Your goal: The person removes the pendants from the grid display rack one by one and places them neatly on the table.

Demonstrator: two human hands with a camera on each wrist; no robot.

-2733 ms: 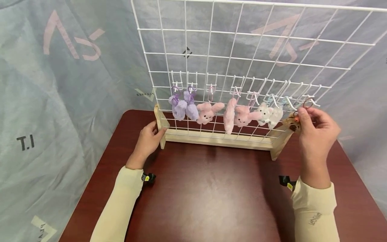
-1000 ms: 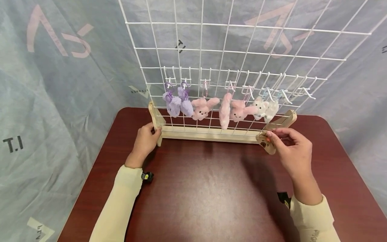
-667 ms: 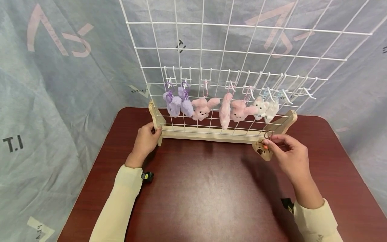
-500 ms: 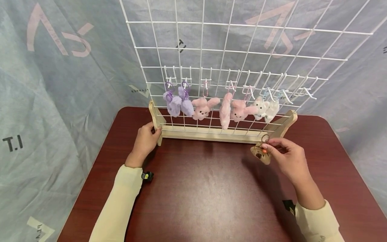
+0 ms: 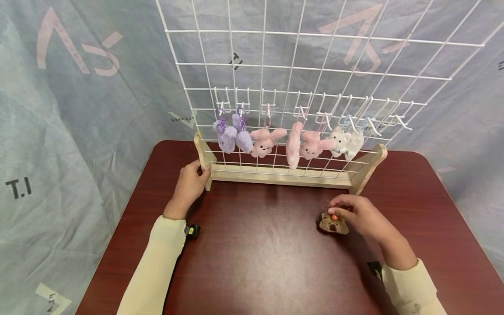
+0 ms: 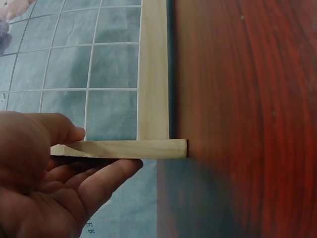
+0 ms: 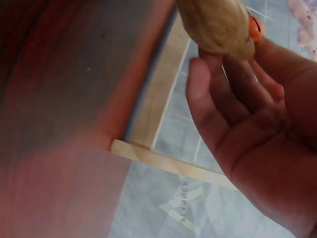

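My left hand [image 5: 189,184] grips the left wooden foot [image 5: 201,151] of a white wire grid rack; in the left wrist view the thumb lies on one side of the foot [image 6: 121,148] and the fingers on the other. My right hand [image 5: 365,218] pinches a brown plush bear keychain [image 5: 333,225] by its top, beside a small orange bell [image 5: 334,217]. The bear is low over the table in front of the rack's right foot [image 5: 367,168]; whether it touches the tabletop, I cannot tell. The right wrist view shows the plush [image 7: 215,25] above the fingers.
White hooks on the grid carry two purple plush keychains [image 5: 233,136], pink bunny keychains [image 5: 264,142] and two white ones [image 5: 346,142]. The rightmost hook [image 5: 400,121] holds nothing. A dark red table [image 5: 260,245] lies beneath; grey printed cloth [image 5: 78,144] hangs behind.
My right hand has brought the bear keychain from beside the rightmost hook down and towards me, to just above or on the table. The left hand keeps its grip on the foot.
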